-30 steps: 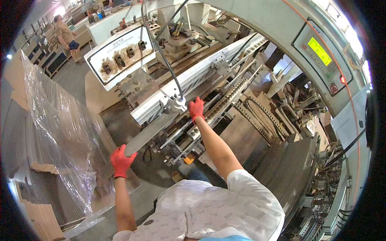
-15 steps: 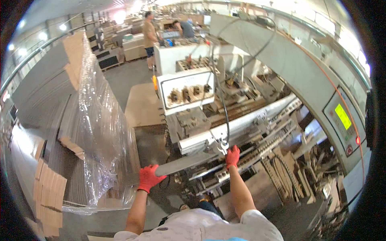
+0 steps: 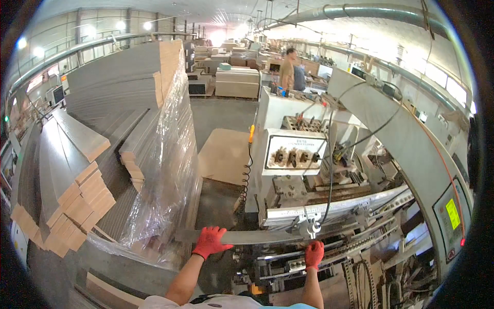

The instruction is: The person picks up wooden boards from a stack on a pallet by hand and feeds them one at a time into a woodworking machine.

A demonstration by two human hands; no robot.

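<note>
A long, narrow grey board (image 3: 257,237) lies across the near side of the machine, its left end reaching past my left hand. My left hand (image 3: 210,243), in a red glove, grips the board near that end, with fingers over it and thumb at its near edge. My right hand (image 3: 314,254), also red-gloved, is closed at the machine's front, just below a white metal clamp fitting (image 3: 310,226). Whatever its curled fingers hold is hidden. Behind the board runs the machine's pale metal rail (image 3: 339,210).
A tall stack of grey boards (image 3: 116,77), partly in clear wrap, stands left, with loose boards (image 3: 85,203) beside it. A control box (image 3: 296,153) and coiled cable (image 3: 246,180) are ahead. The arched frame with a control panel (image 3: 452,216) rises right. A person (image 3: 287,72) stands beyond.
The view has swung left and up, so the machine and my hands appear further right and lower. Both hands remain at the board and machine front.
</note>
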